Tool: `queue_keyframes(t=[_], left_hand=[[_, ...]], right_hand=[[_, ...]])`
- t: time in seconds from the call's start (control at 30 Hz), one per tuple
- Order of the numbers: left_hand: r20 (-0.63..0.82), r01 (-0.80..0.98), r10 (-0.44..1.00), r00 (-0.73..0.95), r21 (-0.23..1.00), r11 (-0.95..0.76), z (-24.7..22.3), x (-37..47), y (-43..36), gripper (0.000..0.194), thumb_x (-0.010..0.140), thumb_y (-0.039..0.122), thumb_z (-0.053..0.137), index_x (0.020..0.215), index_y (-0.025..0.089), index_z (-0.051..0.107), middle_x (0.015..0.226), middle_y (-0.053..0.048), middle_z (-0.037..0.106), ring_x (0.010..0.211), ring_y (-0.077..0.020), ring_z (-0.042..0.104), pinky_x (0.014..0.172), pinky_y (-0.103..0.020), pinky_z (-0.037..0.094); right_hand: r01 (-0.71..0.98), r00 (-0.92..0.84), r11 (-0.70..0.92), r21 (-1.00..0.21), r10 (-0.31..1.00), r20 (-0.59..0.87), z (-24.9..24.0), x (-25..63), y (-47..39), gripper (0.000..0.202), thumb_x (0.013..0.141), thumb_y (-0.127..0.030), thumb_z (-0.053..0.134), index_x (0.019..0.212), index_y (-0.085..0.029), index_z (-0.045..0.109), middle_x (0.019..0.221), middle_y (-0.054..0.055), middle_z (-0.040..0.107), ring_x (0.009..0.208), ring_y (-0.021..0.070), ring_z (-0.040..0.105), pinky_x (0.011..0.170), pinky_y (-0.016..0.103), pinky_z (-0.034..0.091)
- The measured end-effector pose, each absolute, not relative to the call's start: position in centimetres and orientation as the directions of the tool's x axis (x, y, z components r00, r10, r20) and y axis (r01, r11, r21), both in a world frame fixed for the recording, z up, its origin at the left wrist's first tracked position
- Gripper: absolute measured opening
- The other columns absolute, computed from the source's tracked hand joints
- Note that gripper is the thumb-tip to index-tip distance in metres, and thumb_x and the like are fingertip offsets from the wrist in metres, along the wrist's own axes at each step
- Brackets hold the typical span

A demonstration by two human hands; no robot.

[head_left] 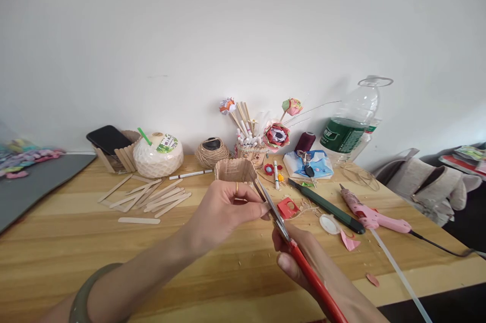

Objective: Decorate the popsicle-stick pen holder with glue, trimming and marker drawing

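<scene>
Scissors (301, 259), clasped in the curled right hand (317, 252) before the brown container (231, 171), could, if misaimed, nip the left hand (218, 211), its fingertips pinched together, contents indiscernible.

A smooth, plain grey-white wall (190, 34) stands behind the far edge of a light-brown, wood-grained counter (212, 282), in soft light, brighter toward the right

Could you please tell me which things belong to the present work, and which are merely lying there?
Likely in the work: red-handled scissors in right hand, open brown box, loose sticks, pink glue gun.
Apparently just lying about: coconut, black phone, plastic bottle.
</scene>
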State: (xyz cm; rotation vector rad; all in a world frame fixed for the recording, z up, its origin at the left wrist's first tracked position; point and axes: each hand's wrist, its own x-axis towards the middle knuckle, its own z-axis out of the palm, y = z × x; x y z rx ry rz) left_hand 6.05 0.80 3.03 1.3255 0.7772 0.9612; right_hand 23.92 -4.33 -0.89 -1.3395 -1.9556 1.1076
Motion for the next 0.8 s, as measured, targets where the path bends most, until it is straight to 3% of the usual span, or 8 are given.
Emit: queue_keyframes(t=[0.63, 0.8], left_hand=[[0.082, -0.071, 0.899, 0.431, 0.996, -0.056, 2.59, 6.37, 0.59, 0.010, 0.066, 0.018, 0.066, 0.057, 0.016, 0.069, 0.063, -0.002, 0.070, 0.065, -0.0153, 0.062, 0.066, -0.025, 0.049], [0.053, 0.057, 0.882, 0.468, 0.994, -0.090, 2.65, 6.05, 0.92, 0.012, 0.071, 0.026, 0.065, 0.065, 0.016, 0.070, 0.070, -0.003, 0.073, 0.071, -0.0167, 0.065, 0.070, -0.025, 0.049]], right_hand=[[0.458, -0.265, 0.093, -0.884, 0.964, -0.036, -1.86, 23.63, -4.94, 0.060, 0.070, -0.081, 0.038, 0.063, -0.021, 0.031, 0.059, -0.005, 0.026, 0.055, 0.0102, 0.020, 0.048, 0.024, 0.018], [0.378, -0.171, 0.020, -0.926, 0.984, -0.049, -1.40, 23.96, -4.02, 0.050, 0.072, -0.069, 0.049, 0.064, -0.021, 0.038, 0.057, -0.005, 0.034, 0.051, 0.0110, 0.032, 0.048, 0.025, 0.027]])
